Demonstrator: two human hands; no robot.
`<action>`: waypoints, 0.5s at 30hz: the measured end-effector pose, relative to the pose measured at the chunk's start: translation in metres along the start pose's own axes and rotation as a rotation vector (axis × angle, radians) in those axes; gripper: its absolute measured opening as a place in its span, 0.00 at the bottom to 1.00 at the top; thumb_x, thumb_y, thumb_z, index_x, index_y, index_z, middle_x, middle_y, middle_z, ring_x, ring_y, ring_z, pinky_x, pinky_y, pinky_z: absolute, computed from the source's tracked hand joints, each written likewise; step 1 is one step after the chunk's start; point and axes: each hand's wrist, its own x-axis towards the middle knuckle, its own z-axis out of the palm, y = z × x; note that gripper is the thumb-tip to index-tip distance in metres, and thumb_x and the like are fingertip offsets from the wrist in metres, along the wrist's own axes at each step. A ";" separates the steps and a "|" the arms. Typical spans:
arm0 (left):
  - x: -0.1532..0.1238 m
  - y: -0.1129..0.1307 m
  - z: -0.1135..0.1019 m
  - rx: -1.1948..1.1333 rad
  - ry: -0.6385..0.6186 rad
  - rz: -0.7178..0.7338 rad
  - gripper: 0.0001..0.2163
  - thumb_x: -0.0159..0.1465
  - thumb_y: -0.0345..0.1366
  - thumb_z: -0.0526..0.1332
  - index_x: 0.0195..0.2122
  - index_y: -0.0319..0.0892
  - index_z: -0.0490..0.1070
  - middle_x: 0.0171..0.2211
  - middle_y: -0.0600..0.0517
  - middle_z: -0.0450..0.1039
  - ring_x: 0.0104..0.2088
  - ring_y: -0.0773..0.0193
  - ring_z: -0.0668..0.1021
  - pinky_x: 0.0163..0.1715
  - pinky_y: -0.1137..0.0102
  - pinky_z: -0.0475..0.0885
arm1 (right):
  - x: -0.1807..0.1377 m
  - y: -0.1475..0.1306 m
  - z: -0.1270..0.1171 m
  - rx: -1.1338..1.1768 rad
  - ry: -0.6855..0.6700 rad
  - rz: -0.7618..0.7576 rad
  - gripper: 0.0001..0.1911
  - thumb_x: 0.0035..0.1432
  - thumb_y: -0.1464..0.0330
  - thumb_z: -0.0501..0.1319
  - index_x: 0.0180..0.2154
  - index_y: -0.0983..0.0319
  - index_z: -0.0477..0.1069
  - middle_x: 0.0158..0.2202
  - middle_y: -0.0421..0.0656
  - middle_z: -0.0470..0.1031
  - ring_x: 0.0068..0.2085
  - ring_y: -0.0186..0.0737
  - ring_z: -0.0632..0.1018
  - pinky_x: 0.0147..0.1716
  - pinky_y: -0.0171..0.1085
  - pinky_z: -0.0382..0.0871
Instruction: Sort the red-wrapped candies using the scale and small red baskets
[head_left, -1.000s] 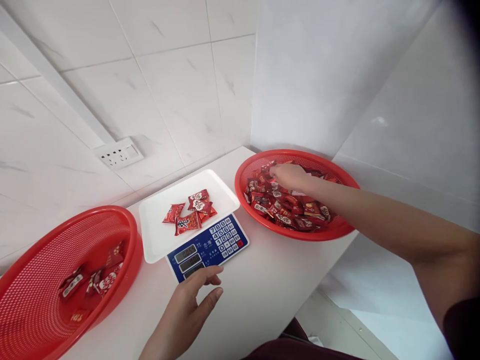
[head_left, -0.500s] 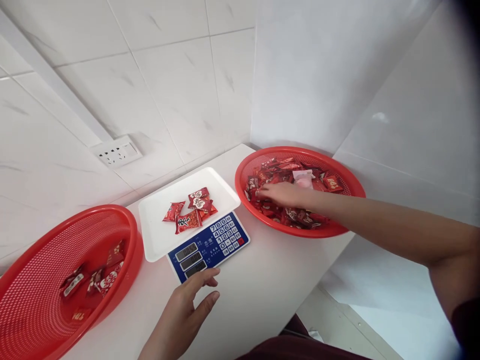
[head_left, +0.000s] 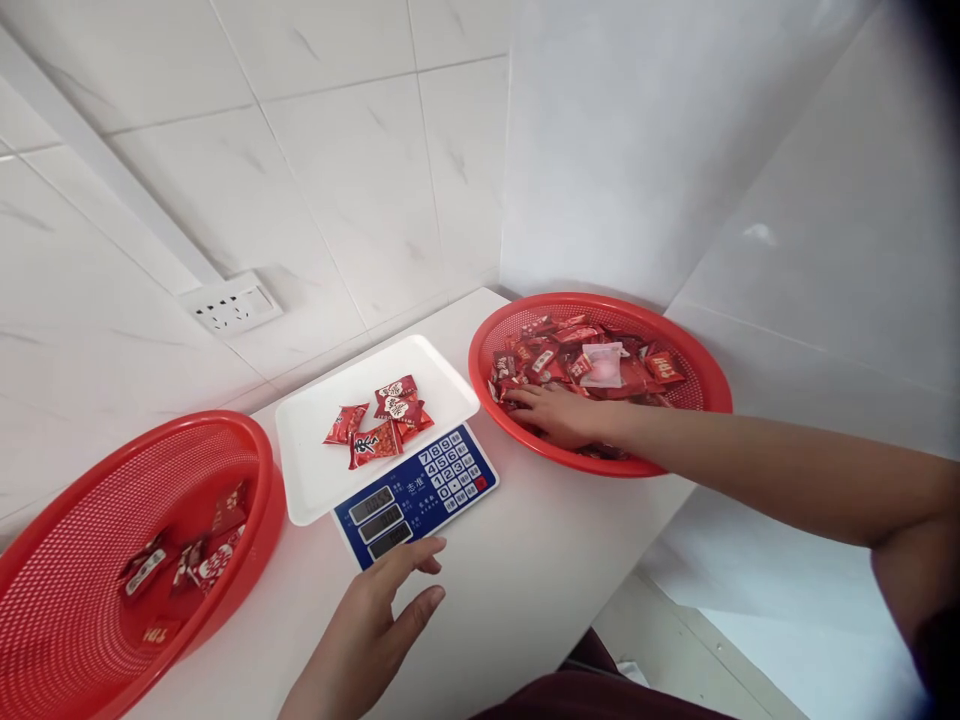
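My right hand [head_left: 556, 413] reaches into the right red basket [head_left: 697, 362] and lies palm down on the heap of red wrapped candies [head_left: 570, 355], fingers stretched toward the near-left rim. My left hand [head_left: 375, 620] rests on the white counter, fingers apart, fingertips at the front edge of the blue digital scale [head_left: 420, 490]. Several red candies [head_left: 379, 420] lie on the scale's white tray [head_left: 315, 470]. Neither hand visibly holds anything.
A second red basket [head_left: 45, 600] at the left holds a few candies [head_left: 180, 560]. A white wall socket [head_left: 229, 302] sits on the tiled wall behind. The counter [head_left: 540, 560] ends at the right, with floor below.
My right hand has slid from the back of the right basket toward its near-left rim, uncovering the candies behind it. The left hand has stayed by the scale.
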 end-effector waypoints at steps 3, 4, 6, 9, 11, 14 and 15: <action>0.000 0.005 0.001 0.009 -0.005 0.018 0.15 0.64 0.44 0.54 0.51 0.53 0.67 0.44 0.51 0.74 0.38 0.62 0.77 0.28 0.74 0.72 | 0.006 -0.001 0.007 -0.058 0.043 0.141 0.22 0.52 0.67 0.58 0.51 0.60 0.69 0.55 0.53 0.64 0.47 0.52 0.72 0.36 0.41 0.66; 0.000 0.006 0.001 0.006 -0.003 0.022 0.15 0.64 0.44 0.54 0.51 0.53 0.67 0.44 0.51 0.74 0.38 0.62 0.77 0.28 0.74 0.71 | 0.007 0.001 0.006 -0.051 0.042 0.188 0.18 0.54 0.67 0.57 0.48 0.61 0.71 0.51 0.52 0.67 0.44 0.50 0.73 0.33 0.38 0.66; 0.000 0.006 0.002 -0.002 0.000 0.029 0.15 0.64 0.44 0.54 0.52 0.53 0.67 0.44 0.51 0.74 0.39 0.62 0.77 0.27 0.74 0.71 | 0.007 0.005 0.001 -0.032 0.037 0.266 0.14 0.57 0.68 0.53 0.41 0.62 0.73 0.46 0.52 0.71 0.40 0.48 0.74 0.30 0.36 0.63; -0.002 0.005 0.003 -0.008 0.000 0.035 0.15 0.64 0.44 0.54 0.52 0.53 0.67 0.43 0.51 0.75 0.39 0.62 0.77 0.27 0.75 0.71 | 0.004 0.008 -0.008 -0.020 0.044 0.338 0.15 0.60 0.69 0.48 0.37 0.65 0.73 0.41 0.53 0.73 0.37 0.47 0.75 0.27 0.36 0.61; -0.003 0.004 0.003 -0.007 0.000 0.031 0.15 0.64 0.44 0.54 0.51 0.53 0.67 0.43 0.51 0.74 0.39 0.62 0.77 0.27 0.75 0.71 | 0.002 0.006 -0.012 -0.008 0.046 0.345 0.14 0.59 0.70 0.50 0.36 0.65 0.74 0.40 0.52 0.74 0.36 0.46 0.76 0.28 0.36 0.61; -0.004 0.002 0.002 -0.003 -0.008 0.014 0.15 0.64 0.44 0.53 0.52 0.53 0.66 0.44 0.51 0.74 0.39 0.62 0.77 0.28 0.75 0.70 | 0.001 -0.003 -0.016 0.064 0.031 0.207 0.11 0.56 0.69 0.55 0.38 0.62 0.74 0.41 0.48 0.75 0.38 0.44 0.76 0.33 0.35 0.64; -0.004 0.001 0.002 -0.002 -0.012 0.009 0.15 0.64 0.45 0.53 0.52 0.53 0.66 0.45 0.51 0.74 0.40 0.62 0.77 0.28 0.75 0.70 | 0.002 -0.006 -0.017 0.096 0.018 0.140 0.12 0.55 0.69 0.56 0.41 0.61 0.74 0.43 0.48 0.75 0.40 0.44 0.75 0.35 0.35 0.65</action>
